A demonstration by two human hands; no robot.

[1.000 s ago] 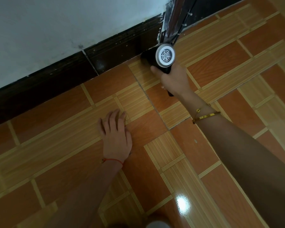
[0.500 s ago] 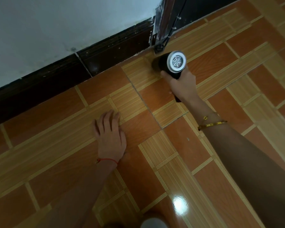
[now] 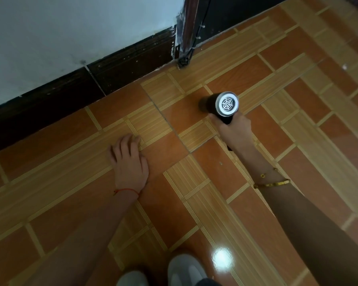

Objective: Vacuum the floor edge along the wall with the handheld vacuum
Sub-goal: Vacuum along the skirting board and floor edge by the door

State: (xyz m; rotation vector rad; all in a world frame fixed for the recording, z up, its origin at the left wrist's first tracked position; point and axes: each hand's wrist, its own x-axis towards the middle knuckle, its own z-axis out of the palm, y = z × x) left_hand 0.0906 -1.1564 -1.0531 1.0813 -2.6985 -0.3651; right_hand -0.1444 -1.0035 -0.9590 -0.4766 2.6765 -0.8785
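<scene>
The handheld vacuum [image 3: 221,105] is a short black body with a round white grille facing the camera. My right hand [image 3: 234,131] grips its handle from below. Its nose points toward the wall but sits over the orange floor tiles, about a tile's width short of the dark skirting [image 3: 132,58]. My left hand [image 3: 130,159] lies flat on the floor [image 3: 194,203], fingers spread, left of the vacuum. The vacuum's nozzle end is hidden behind its body.
A pale wall [image 3: 70,27] rises above the skirting. A dark door frame post with a cable [image 3: 186,32] stands at the wall's right end. Two grey shoe tips [image 3: 184,269] show at the bottom edge. A light glare [image 3: 222,259] shines on the tiles.
My right hand has pulled the vacuum back from the corner by the door frame, away from the skirting and out over the tiles. My left hand stays flat on the floor.
</scene>
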